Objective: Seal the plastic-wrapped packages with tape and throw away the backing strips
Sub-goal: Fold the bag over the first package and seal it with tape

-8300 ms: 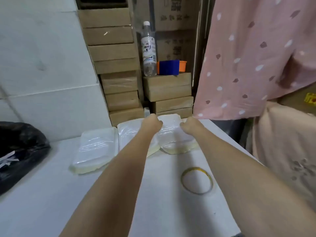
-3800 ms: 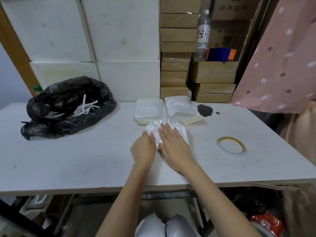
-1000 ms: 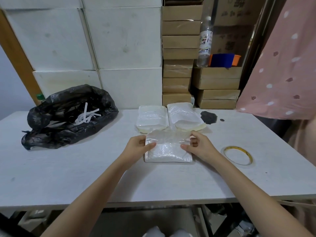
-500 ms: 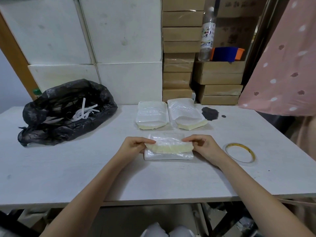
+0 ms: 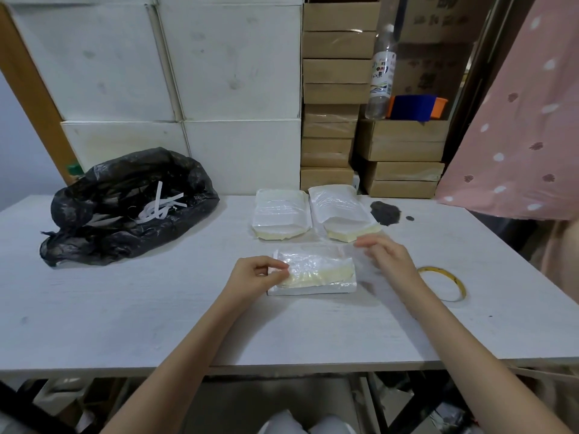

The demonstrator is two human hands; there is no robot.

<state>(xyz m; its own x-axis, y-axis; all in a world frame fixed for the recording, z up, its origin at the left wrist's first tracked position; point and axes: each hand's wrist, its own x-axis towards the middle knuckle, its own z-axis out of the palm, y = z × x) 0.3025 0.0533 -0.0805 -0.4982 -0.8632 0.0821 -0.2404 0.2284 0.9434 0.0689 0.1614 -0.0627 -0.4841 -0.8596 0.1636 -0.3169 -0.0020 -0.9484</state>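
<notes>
Two hands, one package [image 5: 311, 274]: I see the right let go.
Left hand [image 5: 255, 275] keeps pinching its flap; right hand [image 5: 387, 256] now lifts loose-fingered, nearer the tape [image 5: 441, 283].

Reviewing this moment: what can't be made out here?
- Right hand, head view: motion blur; whether its fingers pinch the clear wrap is unclear.
- Bottle label: print too small.
- Black bag: folds hide most contents; only white strips show.
- Under the table: cut off by the tabletop and frame edge.
</notes>
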